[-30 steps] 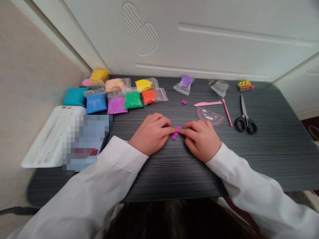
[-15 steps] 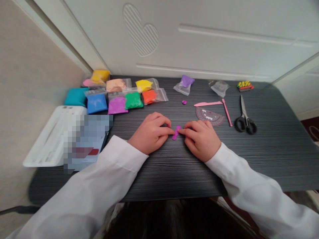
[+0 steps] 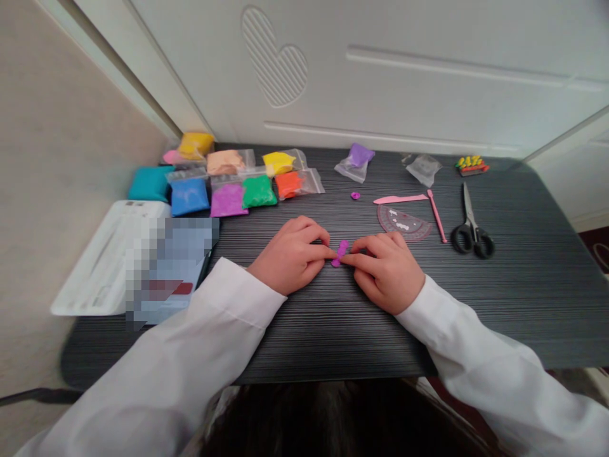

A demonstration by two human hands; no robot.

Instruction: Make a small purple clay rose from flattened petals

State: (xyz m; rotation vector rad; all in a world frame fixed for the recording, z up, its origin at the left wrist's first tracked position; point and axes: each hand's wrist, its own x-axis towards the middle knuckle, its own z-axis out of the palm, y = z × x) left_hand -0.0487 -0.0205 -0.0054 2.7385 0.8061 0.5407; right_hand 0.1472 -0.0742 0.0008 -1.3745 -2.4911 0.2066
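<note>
A small strip of magenta modelling clay, made of overlapping flat pieces, lies on the dark table between my fingertips. My left hand reaches it from the left, with the index fingertip against its lower part. From the other side my right hand touches the same lower part with its index finger. The remaining fingers of both hands are curled in, and the two index tips nearly meet across the clay. Beyond the hands sits a little rolled magenta clay piece, touched by neither.
Bags of coloured clay, a green one among them, fill the back left. A tablet and white tray lie left. To the right are a protractor, pink knife tool, pink stick and scissors.
My right index fingertip has slid down along the clay strip, toward the left fingertip. The whole view has shifted slightly; my left hand stays at the strip.
</note>
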